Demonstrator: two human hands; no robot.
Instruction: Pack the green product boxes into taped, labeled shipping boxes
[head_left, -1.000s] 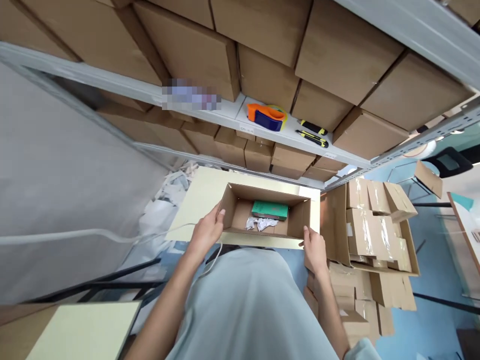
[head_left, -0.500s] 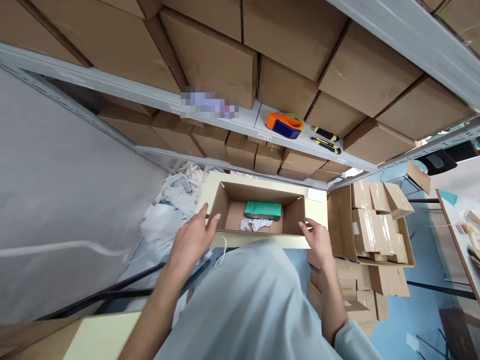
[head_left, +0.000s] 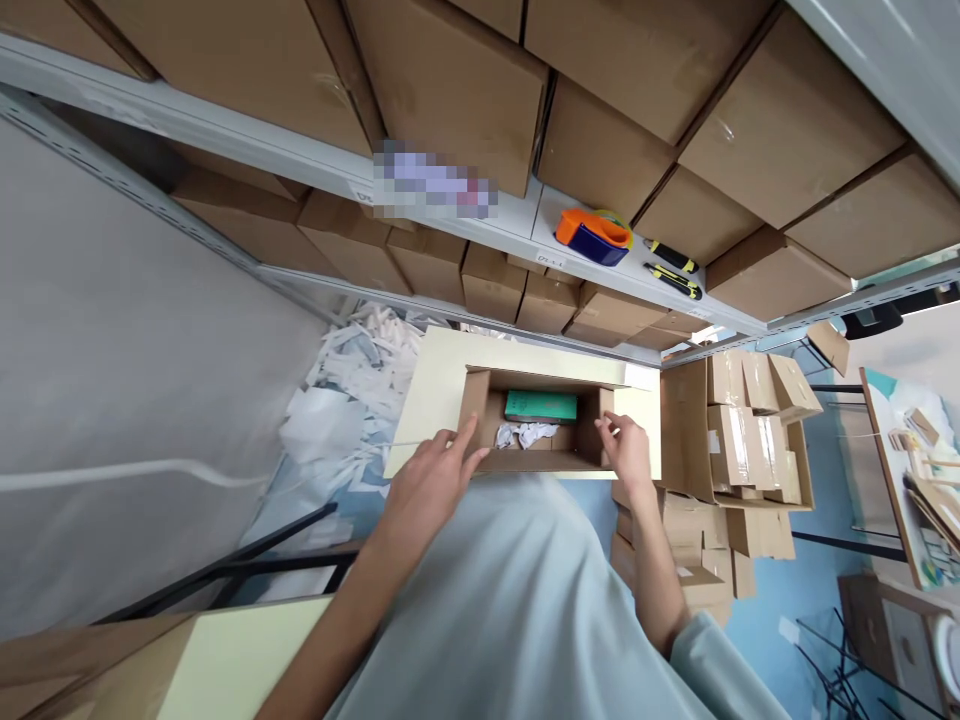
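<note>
An open cardboard box (head_left: 540, 460) stands in front of me on a pale yellow tabletop (head_left: 435, 350). Inside it lie a green box (head_left: 541, 405) along the far side and crumpled white paper (head_left: 527, 435) nearer to me. My left hand (head_left: 431, 475) touches the left end flap (head_left: 474, 395) at the near corner, thumb and fingers apart. At the other end, the fingers of my right hand (head_left: 628, 448) are bent around the edge of the right flap (head_left: 607, 403). Both end flaps stand roughly upright.
A shelf above holds cardboard cartons (head_left: 450, 80), an orange and blue tape dispenser (head_left: 592, 237) and two box cutters (head_left: 673, 268). Scrap paper (head_left: 360, 360) is heaped at left. At right, a large carton (head_left: 686, 430) contains several small boxes.
Both hands have moved inward with the box's end flaps, which now lean less outward. My right fingers have closed at the right flap. The view has shifted slightly.
</note>
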